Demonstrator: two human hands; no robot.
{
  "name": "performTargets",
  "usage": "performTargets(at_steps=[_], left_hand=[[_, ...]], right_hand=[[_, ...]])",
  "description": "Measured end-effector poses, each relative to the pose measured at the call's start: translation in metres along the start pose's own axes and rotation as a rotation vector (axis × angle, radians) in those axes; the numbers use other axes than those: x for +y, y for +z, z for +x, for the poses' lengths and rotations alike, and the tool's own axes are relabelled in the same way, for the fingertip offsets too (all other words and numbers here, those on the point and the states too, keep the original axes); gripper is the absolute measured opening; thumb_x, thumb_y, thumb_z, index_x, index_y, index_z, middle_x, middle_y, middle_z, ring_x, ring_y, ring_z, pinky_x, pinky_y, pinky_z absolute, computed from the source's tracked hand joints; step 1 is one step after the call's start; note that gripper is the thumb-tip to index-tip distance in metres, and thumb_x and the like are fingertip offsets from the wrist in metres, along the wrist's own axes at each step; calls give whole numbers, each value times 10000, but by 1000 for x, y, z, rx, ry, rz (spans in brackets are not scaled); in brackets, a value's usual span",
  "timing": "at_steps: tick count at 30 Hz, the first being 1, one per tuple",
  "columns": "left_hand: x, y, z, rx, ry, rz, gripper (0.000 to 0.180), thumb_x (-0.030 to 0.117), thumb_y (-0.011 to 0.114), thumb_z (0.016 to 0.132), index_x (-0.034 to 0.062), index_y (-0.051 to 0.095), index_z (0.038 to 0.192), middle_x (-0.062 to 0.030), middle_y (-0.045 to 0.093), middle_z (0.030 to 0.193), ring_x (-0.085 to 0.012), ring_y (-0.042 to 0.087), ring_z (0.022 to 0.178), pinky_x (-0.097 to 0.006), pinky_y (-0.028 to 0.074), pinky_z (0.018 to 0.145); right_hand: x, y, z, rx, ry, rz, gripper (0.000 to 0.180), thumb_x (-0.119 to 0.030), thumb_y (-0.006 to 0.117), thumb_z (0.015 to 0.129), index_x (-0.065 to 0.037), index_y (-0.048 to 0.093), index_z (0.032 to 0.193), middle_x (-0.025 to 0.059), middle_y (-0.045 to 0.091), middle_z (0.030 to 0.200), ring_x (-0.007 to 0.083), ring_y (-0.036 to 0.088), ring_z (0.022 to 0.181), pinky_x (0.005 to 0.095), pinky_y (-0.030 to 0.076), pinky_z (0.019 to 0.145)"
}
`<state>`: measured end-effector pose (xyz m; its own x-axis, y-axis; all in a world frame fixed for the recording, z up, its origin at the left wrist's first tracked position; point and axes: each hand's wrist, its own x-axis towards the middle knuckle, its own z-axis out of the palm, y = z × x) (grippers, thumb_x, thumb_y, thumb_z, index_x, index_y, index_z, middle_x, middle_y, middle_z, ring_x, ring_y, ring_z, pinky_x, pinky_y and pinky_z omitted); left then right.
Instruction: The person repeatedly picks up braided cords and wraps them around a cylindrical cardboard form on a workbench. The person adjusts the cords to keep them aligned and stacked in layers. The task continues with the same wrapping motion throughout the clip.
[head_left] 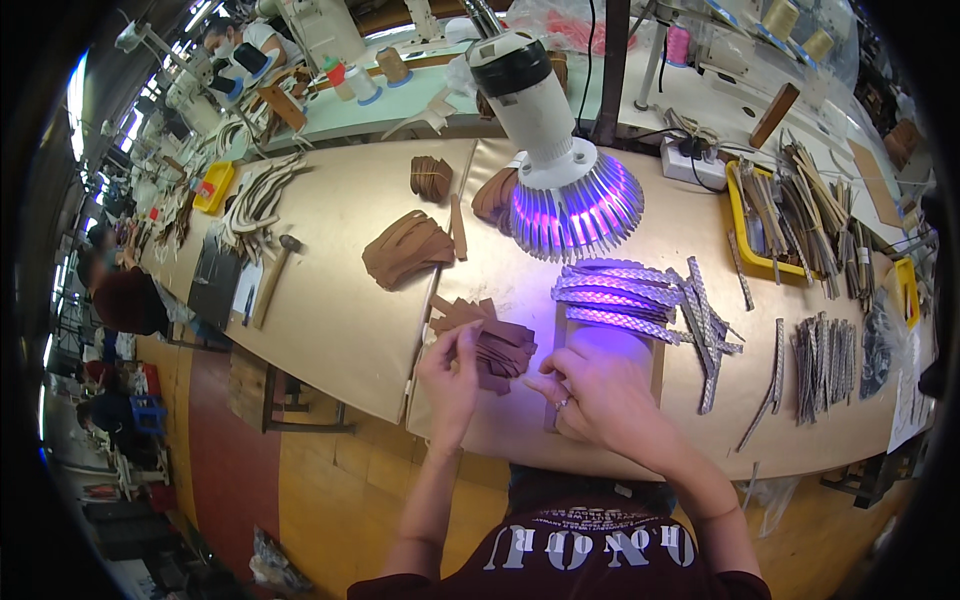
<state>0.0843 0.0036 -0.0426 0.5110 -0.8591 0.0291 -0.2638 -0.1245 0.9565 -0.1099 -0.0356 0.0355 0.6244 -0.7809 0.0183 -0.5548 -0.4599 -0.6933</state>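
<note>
My left hand [450,375] is at the near edge of a pile of short brown strips [505,345], its thumb and fingers pinched together. Whatever is in that pinch, if anything, is too small to make out. To its right, my right hand [605,395] has a ring on one finger and is also closed in a pinch, above a board [657,370] under purple light. What it holds cannot be made out. Just beyond my right hand, several braided strips [620,300] lie side by side on the board. More braided strips [705,335] lie crossed to the right.
A lamp [575,200] glowing purple hangs low over the braids. Brown strip bundles [408,250] lie at far left, with a hammer [275,280] beyond. On the right stand a yellow tray [757,255] of strips and a braid bundle [825,355]. Co-workers sit at left.
</note>
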Motion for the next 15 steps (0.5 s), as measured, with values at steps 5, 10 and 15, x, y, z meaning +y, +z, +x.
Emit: performTargets(at_steps=[5, 10, 15], left_hand=[[35, 11, -51, -66, 486, 75, 221, 50, 560, 930, -24, 684, 1098, -164, 671, 1167, -332, 631, 1134, -357, 479, 922], [46, 33, -71, -398, 546, 39, 315, 110, 566, 873, 11, 673, 1151, -195, 552, 1363, -364, 460, 1335, -455, 277, 1105], [38, 41, -54, -534, 573, -34, 391, 156, 568, 837, 40, 646, 1202, -194, 497, 1432, -338, 398, 1392, -477, 161, 1153]], right_hand=[[-5, -6, 1, -57, 143, 436, 291, -281, 638, 932, 8, 671, 934, 145, 659, 805, 276, 633, 666, 360, 492, 609], [13, -24, -33, 7, 263, 676, 241, -207, 654, 942, 33, 675, 939, 51, 656, 748, 99, 593, 647, 267, 474, 589], [46, -29, -62, 76, 420, 874, 221, -186, 622, 964, 27, 678, 944, 24, 653, 770, 75, 573, 677, 232, 468, 616]])
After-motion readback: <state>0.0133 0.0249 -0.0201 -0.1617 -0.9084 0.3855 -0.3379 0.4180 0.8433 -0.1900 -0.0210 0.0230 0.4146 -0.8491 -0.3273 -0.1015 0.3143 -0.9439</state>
